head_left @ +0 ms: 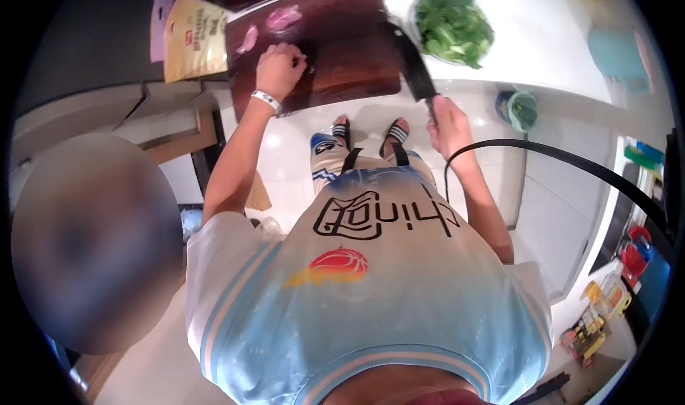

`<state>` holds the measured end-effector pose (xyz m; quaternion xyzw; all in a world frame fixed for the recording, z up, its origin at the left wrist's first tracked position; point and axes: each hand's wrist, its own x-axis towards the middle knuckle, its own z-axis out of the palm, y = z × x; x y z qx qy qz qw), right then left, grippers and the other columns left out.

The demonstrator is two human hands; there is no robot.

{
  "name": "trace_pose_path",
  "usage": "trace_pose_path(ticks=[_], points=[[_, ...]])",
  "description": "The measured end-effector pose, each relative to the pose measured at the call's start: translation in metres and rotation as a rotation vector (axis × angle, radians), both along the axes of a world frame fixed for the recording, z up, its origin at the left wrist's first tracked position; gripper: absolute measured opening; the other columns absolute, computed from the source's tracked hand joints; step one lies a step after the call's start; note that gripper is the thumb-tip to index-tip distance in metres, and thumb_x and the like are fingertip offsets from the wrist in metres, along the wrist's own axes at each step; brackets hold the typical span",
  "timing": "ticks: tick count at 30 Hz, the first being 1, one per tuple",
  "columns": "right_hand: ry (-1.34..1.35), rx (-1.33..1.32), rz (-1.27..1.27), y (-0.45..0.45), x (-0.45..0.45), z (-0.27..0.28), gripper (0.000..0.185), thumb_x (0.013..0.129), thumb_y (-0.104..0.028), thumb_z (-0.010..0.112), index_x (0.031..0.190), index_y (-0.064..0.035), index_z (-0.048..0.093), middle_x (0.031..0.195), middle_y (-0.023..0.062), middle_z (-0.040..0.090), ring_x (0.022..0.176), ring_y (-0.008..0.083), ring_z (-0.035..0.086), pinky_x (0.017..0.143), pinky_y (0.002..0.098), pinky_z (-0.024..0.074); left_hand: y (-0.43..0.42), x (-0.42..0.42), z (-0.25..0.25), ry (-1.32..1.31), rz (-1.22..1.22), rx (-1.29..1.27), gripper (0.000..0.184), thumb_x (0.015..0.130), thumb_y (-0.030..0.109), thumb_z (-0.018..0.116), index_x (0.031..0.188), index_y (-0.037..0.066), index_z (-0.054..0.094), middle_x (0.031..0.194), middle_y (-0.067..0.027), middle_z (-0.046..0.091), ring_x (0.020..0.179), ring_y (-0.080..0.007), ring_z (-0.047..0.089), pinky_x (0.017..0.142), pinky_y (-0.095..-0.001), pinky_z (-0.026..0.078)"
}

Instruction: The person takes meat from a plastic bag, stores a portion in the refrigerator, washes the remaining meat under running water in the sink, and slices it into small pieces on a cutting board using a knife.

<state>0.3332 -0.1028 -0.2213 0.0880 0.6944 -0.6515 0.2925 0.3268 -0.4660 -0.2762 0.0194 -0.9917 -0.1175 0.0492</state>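
Counter: one white counter [549, 41] crosses the upper right of the frame. Cutting board: one, dark red-brown [349, 48], upper centre. Leafy greens: one heap [454, 27], upper right, just beyond the board's right side. Packets: two, upper left, comprising one yellow packet [194, 39] beside the board's left edge and one purple packet [158, 23] partly behind it. Knife: one, dark-bladed [412, 61], between board and greens. Container: one, small and bag-lined [505, 112], right of centre, below the counter edge. Sandals: two, striped, on the person's feet, centre of the frame; one is the left sandal [342, 129], the other the right sandal [395, 132]. Meat: two pink pieces, both on the board's upper left; the larger piece [283, 19] lies above and right of the slimmer piece [247, 39]. Wristband: one, pale [267, 102], on the left wrist.

Left arm reaches up the frame; the left hand [282, 69] is over the board, below the meat, fingers curled inward. Whether it grips anything cannot be told. Right arm is extended up and leftward; the right hand [451, 124] is closed around the knife handle, blade slanting toward upper left. Contact between blade and board cannot be confirmed.
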Motion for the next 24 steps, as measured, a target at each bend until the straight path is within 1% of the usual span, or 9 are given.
trace_pose_path(ticks=[4, 8, 10, 11, 13, 16, 19, 22, 24], points=[[0.103, 0.076, 0.088, 0.023, -0.001, -0.008, 0.041, 0.101, -0.044, 0.045, 0.085, -0.0063, 0.052, 0.058, -0.0019, 0.044, 0.046, 0.0057, 0.036, 0.042, 0.0218, 0.0297, 0.017, -0.011, -0.001, 0.015, 0.12, 0.23, 0.013, 0.082, 0.013, 0.065, 0.092, 0.005, 0.065, 0.09, -0.0127, 0.065, 0.091, -0.0325, 0.061, 0.082, -0.0419, 0.049], [0.121, 0.101, 0.072, 0.035, 0.001, -0.005, 0.043, 0.101, -0.043, 0.048, 0.086, -0.003, 0.054, 0.06, 0.0003, 0.047, 0.05, 0.0081, 0.04, 0.046, 0.0247, 0.0338, 0.04, 0.002, 0.005, 0.226, 0.01, 0.131, 0.02, 0.083, 0.013, 0.066, 0.1, 0.003, 0.063, 0.103, -0.0165, 0.062, 0.096, -0.0347, 0.059, 0.084, -0.0432, 0.048], [0.137, 0.118, 0.049, 0.037, 0.003, -0.004, 0.045, 0.099, -0.041, 0.052, 0.088, 0.0025, 0.057, 0.063, 0.0039, 0.052, 0.057, 0.0121, 0.047, 0.053, 0.0283, 0.0398, 0.055, 0.019, -0.001, 0.283, 0.061, 0.074, 0.025, 0.083, 0.014, 0.067, 0.105, 0.002, 0.063, 0.109, -0.0182, 0.06, 0.099, -0.0361, 0.057, 0.086, -0.0438, 0.047], [0.118, 0.144, 0.019, 0.034, 0.004, 0.001, 0.047, 0.099, -0.043, 0.052, 0.092, 0.003, 0.058, 0.063, 0.0046, 0.054, 0.056, 0.0124, 0.048, 0.053, 0.0284, 0.0397, 0.055, 0.027, -0.01, 0.209, 0.126, 0.059, 0.031, 0.084, 0.017, 0.068, 0.11, 0.0, 0.062, 0.11, -0.0207, 0.06, 0.107, -0.0377, 0.055, 0.095, -0.0432, 0.044], [0.096, 0.167, 0.054, 0.04, 0.006, -0.01, 0.044, 0.1, -0.042, 0.05, 0.089, 0.0003, 0.058, 0.059, 0.0018, 0.05, 0.051, 0.0097, 0.044, 0.047, 0.026, 0.0363, 0.058, 0.044, -0.021, 0.172, 0.254, 0.042, 0.033, 0.086, 0.018, 0.067, 0.113, 0.0, 0.063, 0.111, -0.0196, 0.061, 0.107, -0.0372, 0.055, 0.095, -0.0425, 0.044], [0.003, 0.072, 0.035, 0.034, 0.008, -0.009, 0.043, 0.1, -0.045, 0.049, 0.084, -0.0057, 0.053, 0.059, -0.0039, 0.041, 0.048, 0.004, 0.034, 0.042, 0.0221, 0.0269, 0.062, 0.048, -0.025, 0.273, 0.314, 0.142, 0.02, 0.085, 0.016, 0.066, 0.101, 0.003, 0.069, 0.105, -0.0145, 0.062, 0.101, -0.0339, 0.057, 0.086, -0.0416, 0.048], [0.036, 0.072, 0.05, 0.024, 0.008, -0.01, 0.043, 0.101, -0.046, 0.045, 0.085, -0.0073, 0.051, 0.058, -0.0049, 0.041, 0.044, 0.0025, 0.032, 0.039, 0.0203, 0.0224, 0.064, 0.042, -0.024, 0.249, 0.347, 0.199, 0.015, 0.084, 0.014, 0.066, 0.094, 0.004, 0.07, 0.098, -0.0123, 0.064, 0.095, -0.0326, 0.059, 0.082, -0.0414, 0.05], [0.01, 0.071, 0.072, 0.011, 0.006, -0.002, 0.042, 0.101, -0.045, 0.045, 0.084, -0.0074, 0.051, 0.059, -0.0055, 0.04, 0.045, 0.0022, 0.031, 0.039, 0.02, 0.022, 0.056, 0.037, -0.029, 0.24, 0.329, 0.263, 0.01, 0.082, 0.01, 0.066, 0.088, 0.003, 0.069, 0.09, -0.0114, 0.065, 0.089, -0.0323, 0.061, 0.079, -0.0421, 0.05], [0.023, 0.103, 0.118, 0.006, 0.006, 0.004, 0.046, 0.099, -0.048, 0.049, 0.086, -0.0044, 0.054, 0.061, -0.0034, 0.042, 0.049, 0.0043, 0.035, 0.043, 0.0228, 0.0273, 0.053, 0.035, -0.031, 0.268, 0.271, 0.27, 0.008, 0.08, 0.01, 0.066, 0.085, 0.004, 0.068, 0.088, -0.0119, 0.064, 0.086, -0.0328, 0.062, 0.076, -0.0426, 0.05]])
